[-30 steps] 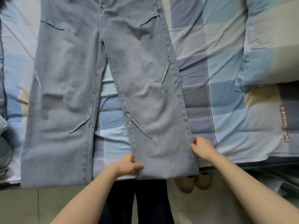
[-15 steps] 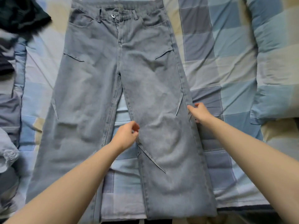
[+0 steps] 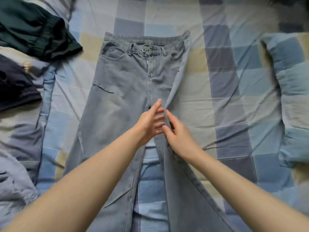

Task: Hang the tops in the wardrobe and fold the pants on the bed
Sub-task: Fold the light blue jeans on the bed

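Note:
Light blue-grey jeans (image 3: 123, 91) lie front up on the checked bedsheet (image 3: 217, 101), waistband at the far end. The right leg's outer edge is lifted and pulled over toward the middle, standing up as a fold near the crotch. My right hand (image 3: 178, 136) pinches that raised edge. My left hand (image 3: 150, 121) is just left of it with fingers spread and straight, over the crotch seam, touching or nearly touching the fabric. The left leg lies flat.
A dark green garment (image 3: 36, 30) and a dark navy one (image 3: 15, 87) lie at the far left of the bed. A checked pillow (image 3: 291, 97) sits on the right. Crumpled pale cloth (image 3: 15, 185) is at the near left.
Both hands have moved up from the right leg's hem to the crotch. The right hand has drawn the leg's outer edge inward; the view has shifted up to show the waistband.

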`<state>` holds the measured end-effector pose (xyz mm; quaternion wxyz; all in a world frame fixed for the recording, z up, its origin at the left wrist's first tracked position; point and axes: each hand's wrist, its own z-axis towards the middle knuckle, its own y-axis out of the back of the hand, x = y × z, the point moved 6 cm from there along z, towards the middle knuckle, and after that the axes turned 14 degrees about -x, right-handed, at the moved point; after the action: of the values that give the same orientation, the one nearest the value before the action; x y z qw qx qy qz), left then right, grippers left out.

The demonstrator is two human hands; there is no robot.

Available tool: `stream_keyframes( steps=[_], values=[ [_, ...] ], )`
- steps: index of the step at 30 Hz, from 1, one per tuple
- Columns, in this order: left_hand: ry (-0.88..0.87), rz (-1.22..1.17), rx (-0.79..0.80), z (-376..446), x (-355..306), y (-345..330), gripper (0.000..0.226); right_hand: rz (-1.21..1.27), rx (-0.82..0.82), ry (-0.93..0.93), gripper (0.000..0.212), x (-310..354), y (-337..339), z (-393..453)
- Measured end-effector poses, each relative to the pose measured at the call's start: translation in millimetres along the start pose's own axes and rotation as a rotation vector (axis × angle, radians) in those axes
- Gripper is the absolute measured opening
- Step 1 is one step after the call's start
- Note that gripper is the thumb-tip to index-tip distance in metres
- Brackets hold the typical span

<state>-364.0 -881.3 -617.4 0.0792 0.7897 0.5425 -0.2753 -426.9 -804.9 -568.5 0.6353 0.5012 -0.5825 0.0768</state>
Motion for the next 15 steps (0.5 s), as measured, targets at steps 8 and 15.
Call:
stream_keyframes(
  steps=[8,15],
  values=[
    [-0.27,0.289,-0.364,14.5,-75.4,144.8,0.018,-0.065,0.27,0.033,0.024,83.4,-143.1,-3.5],
    [-0.169,0.33,-0.444,41.2,-37.9,235.1,0.014,-0.508,0.32,0.079,0.031,78.6,-198.1,71.3]
  ],
)
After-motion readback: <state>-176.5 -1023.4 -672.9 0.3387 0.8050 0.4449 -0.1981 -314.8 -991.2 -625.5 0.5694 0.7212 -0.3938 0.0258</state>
